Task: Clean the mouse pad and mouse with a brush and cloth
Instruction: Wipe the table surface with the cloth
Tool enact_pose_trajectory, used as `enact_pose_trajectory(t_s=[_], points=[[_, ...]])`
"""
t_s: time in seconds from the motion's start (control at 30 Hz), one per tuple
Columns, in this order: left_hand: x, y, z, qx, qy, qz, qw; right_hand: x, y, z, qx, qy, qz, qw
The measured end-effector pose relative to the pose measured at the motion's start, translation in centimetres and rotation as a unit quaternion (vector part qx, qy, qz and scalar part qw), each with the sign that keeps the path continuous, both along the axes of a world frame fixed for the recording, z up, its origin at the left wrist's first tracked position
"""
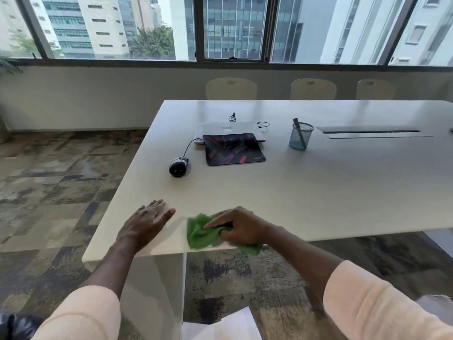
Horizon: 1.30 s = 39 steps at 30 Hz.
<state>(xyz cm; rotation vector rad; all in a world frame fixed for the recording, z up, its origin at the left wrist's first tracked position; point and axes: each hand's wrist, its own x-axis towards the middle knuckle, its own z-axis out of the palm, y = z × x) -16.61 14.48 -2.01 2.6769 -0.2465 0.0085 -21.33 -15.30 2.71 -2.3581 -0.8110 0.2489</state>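
A green cloth (201, 232) lies crumpled at the near edge of the white table (318, 192), and my right hand (239, 225) grips it with curled fingers. My left hand (149, 218) rests flat on the table to the left of the cloth, fingers straight. Farther back sits a black wired mouse (179, 166). To its right lies a dark mouse pad (234, 148) with red streaks, its far edge resting on a closed silver laptop (228, 128). A brush handle (299, 134) stands in a blue mesh cup (301, 136).
A cable slot (375, 132) is set into the table at the right. Three pale chairs (231, 89) stand behind the table under the windows. Patterned carpet lies to the left, and white paper (228, 325) lies on the floor below.
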Motion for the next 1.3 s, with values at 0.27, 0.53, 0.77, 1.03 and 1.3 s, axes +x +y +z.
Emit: enact_pose_trajectory(t_s=[0.27,0.53,0.77,1.03,1.3], points=[[0.0,-0.2,-0.1,0.030,-0.007,0.006,0.999,3.0,-14.1,-2.3,-0.182,-0.040,-0.347,0.919],[0.1,-0.3,-0.3,0.038,-0.011,0.017,0.999,-1.0,-4.8,-2.8,-0.193,-0.062,-0.162,0.966],[-0.1,-0.3,0.3,0.017,-0.011,0.021,1.000,-3.3,1.8,-1.5,-0.128,-0.087,0.046,0.987],[0.0,-1.6,1.2,-0.064,-0.053,0.107,0.991,0.6,1.5,0.4,0.422,0.299,-0.221,0.827],[2.7,-13.9,4.7,-0.440,0.190,0.011,0.878,3.8,0.0,2.0,0.481,0.347,-0.298,0.748]])
